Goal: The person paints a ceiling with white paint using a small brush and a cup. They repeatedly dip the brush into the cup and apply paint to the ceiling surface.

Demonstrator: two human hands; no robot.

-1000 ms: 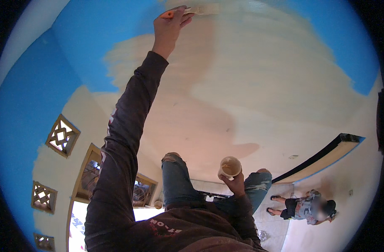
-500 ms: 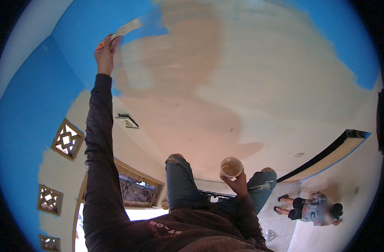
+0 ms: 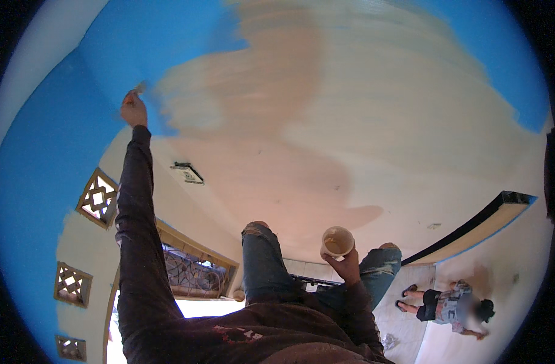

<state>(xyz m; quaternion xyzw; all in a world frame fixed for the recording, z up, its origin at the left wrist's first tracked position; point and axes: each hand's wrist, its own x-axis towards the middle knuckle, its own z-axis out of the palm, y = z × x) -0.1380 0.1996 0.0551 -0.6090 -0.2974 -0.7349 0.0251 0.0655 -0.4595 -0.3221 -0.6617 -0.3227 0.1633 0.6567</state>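
High on the left, my left hand [image 3: 134, 111] is closed round a paintbrush [image 3: 140, 89], whose bristles are blurred by motion near the blue wall corner. The painted wall [image 3: 374, 103] in front of me is part beige, part blue, with a ragged border just right of the brush. In front of my knees, my right hand [image 3: 348, 268] grips a pale plastic cup [image 3: 337, 241] from below. Some light beige paint shows inside it.
Low on the right, another person [image 3: 456, 305] stands on the tiled floor by the wall. A dark-topped ledge [image 3: 471, 227] juts out on the right. Several lattice vent blocks [image 3: 98, 198] pierce the left wall, beside a doorway with a metal grille [image 3: 195, 273].
My left hand has moved down and left with the paintbrush, from the beige edge toward the blue corner. The cup has barely shifted. The other person's arm has moved.
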